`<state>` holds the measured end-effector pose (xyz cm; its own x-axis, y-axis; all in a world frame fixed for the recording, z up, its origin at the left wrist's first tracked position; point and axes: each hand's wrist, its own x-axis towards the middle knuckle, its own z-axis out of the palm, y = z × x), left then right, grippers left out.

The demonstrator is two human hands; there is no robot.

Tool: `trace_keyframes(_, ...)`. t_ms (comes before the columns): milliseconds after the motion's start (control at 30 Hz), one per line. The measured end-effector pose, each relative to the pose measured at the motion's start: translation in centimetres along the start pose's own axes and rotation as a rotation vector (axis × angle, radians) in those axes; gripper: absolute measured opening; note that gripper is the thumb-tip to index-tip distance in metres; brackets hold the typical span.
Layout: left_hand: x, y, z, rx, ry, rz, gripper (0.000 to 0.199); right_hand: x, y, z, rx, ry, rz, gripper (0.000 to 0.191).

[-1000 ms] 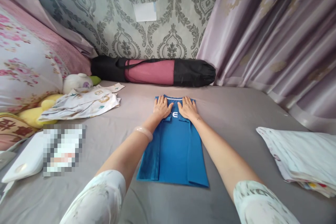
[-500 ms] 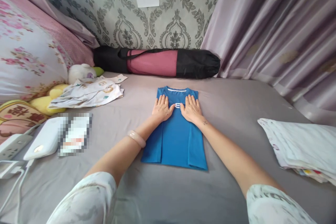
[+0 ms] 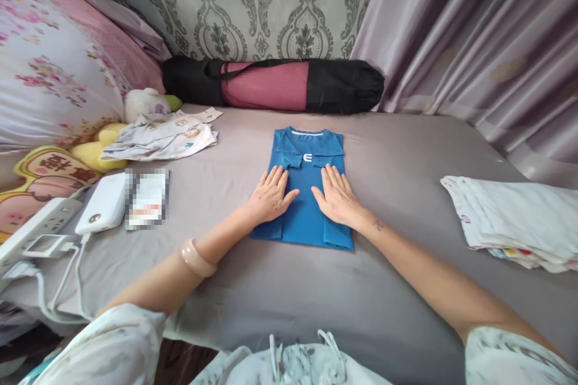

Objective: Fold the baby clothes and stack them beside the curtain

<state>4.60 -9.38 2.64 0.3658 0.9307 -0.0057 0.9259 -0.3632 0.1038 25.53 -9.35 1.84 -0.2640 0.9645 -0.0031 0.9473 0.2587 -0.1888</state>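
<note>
Pillow [image 3: 49, 69], white with pink flowers, at the far left corner of the grey-sheeted bed [image 3: 401, 174]. Power strip [image 3: 43, 225], white, toward the bed's left edge, plugs and cables [image 3: 74, 274] attached. Yellow plush toy [image 3: 97, 150], beside the pillow. Power bank [image 3: 103, 201], white, cable leading toward the near edge. White plush toy [image 3: 141, 104], against the pillow near the far left corner. Packet [image 3: 149, 197], blurred, just right of the power bank. Patterned cloth [image 3: 169, 135], pale, loosely heaped before the white plush toy. Bracelet [image 3: 196, 258], pale, around the left forearm. Long bag [image 3: 264, 85], black with a pink middle, lying along the far edge against the patterned wallpaper [image 3: 266, 18]. Left hand [image 3: 272, 195], palm down on the left side of the blue shirt, fingers straight and slightly spread toward the far edge, thumb pointing inward. Blue shirt [image 3: 301, 210], one, lying flat around the bed's middle, between near and far edges; collar toward the far edge, sides and sleeves folded inward, white letter mark between the sleeve ends. Right hand [image 3: 338, 195], palm down on the shirt's right side, fingers likewise extended, thumb inward. Curtain [image 3: 433, 42], mauve, hanging by the far right corner. White cloth [image 3: 519, 216], folded in layers, toward the right edge, well apart from the shirt.
</note>
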Motion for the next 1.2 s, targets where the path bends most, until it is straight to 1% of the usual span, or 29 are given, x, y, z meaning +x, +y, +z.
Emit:
trace_keyframes(67, -1.3, 0.1, 0.7, 0.007, 0.009, 0.027, 0.074, -1.1, -0.4, 0.5, -0.031, 0.005, -0.010, 0.074)
trace_keyframes(167, -1.6, 0.2, 1.2, 0.016, 0.021, 0.025, 0.074, -1.3, -0.6, 1.0, -0.062, 0.035, -0.005, 0.073)
trace_keyframes(233, -1.4, 0.3, 1.2, 0.023, 0.009, 0.024, 0.074, -1.0, -0.5, 0.9, -0.065, 0.042, -0.001, 0.072)
trace_keyframes(333, -1.7, 0.4, 0.8, 0.025, 0.013, 0.022, 0.073, -1.3, -0.6, 0.4, -0.037, 0.012, 0.005, 0.071)
trace_keyframes(467, -3.7, 0.7, 0.5, 0.011, 0.028, 0.064, 0.071, -3.6, -1.4, -0.1, 0.024, -0.044, -0.021, 0.072)
trace_keyframes(533, -4.7, 1.0, 0.5, -0.001, -0.007, 0.098, 0.069, -4.8, -1.9, -0.1, 0.021, -0.056, -0.055, 0.072)
trace_keyframes(600, -5.2, 1.1, 0.7, -0.014, -0.050, 0.104, 0.066, -5.7, -2.4, 0.2, -0.001, -0.059, -0.066, 0.071)
trace_keyframes(767, -5.5, 0.7, 0.9, -0.015, -0.084, 0.096, 0.063, -6.1, -2.5, 0.5, -0.042, -0.052, -0.040, 0.067)
trace_keyframes(900, -5.5, 0.1, 1.0, -0.014, -0.109, 0.081, 0.062, -6.2, -2.2, 0.3, -0.039, -0.098, -0.012, 0.066)
trace_keyframes(1033, -5.6, 0.1, 0.6, -0.036, -0.110, 0.061, 0.066, -6.5, -2.0, 0.0, -0.002, -0.087, -0.013, 0.067)
trace_keyframes(1200, -5.6, -0.2, 0.2, -0.081, -0.056, -0.011, 0.071, -7.0, -1.2, -0.1, 0.041, -0.074, 0.052, 0.075)
